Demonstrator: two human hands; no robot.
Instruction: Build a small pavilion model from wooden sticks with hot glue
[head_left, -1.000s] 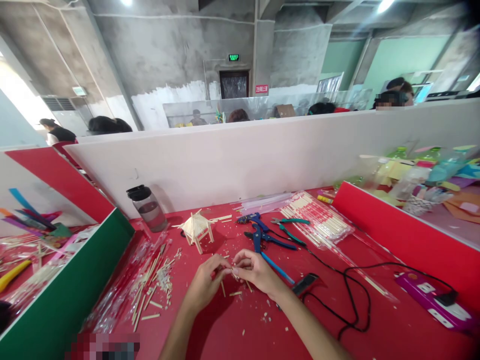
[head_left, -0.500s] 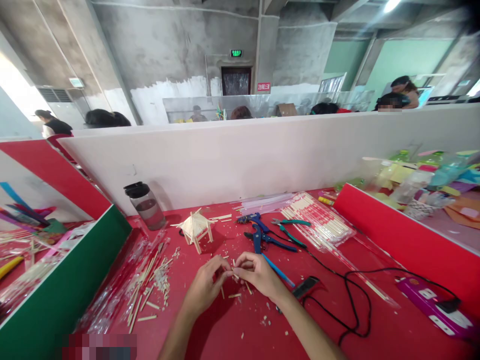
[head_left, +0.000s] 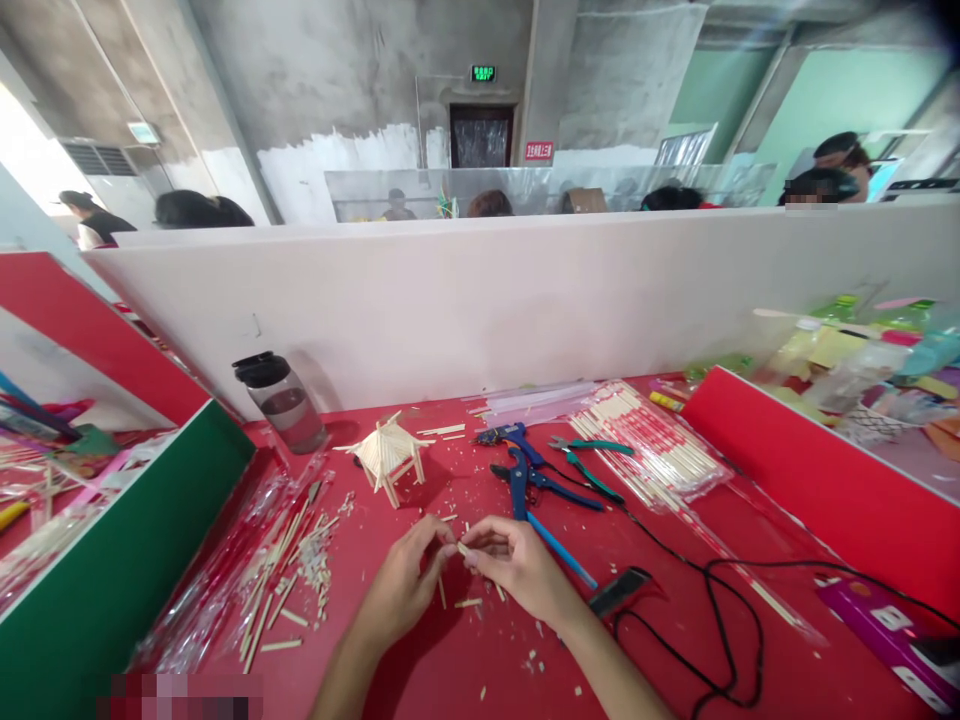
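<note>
My left hand (head_left: pixel 411 578) and my right hand (head_left: pixel 519 566) meet above the red tabletop, their fingertips pinched together. Between them is a short piece of wooden stick (head_left: pixel 463 549), with a thumb and fingers of each hand on it; the fingers partly cover it. Below and around the hands lie cut stick pieces (head_left: pixel 468 603) and small chips. Just beyond them stands a little pavilion model (head_left: pixel 387 455) built of pale sticks, with a pointed roof and several legs.
Blue-handled cutters (head_left: pixel 551 488), a blue glue gun (head_left: pixel 510 436), green-handled pliers (head_left: pixel 592 465) and a black-ended knife (head_left: pixel 619 590) lie to the right. A black cable (head_left: pixel 757 620) loops there. Bagged sticks (head_left: pixel 652 440) lie behind. A water bottle (head_left: pixel 285 405) stands left, near loose sticks (head_left: pixel 281 570).
The camera view has tilted down and shifted slightly, so the background sits higher. My hands stay together over the same spot, and the short stick piece between the fingertips shows more plainly.
</note>
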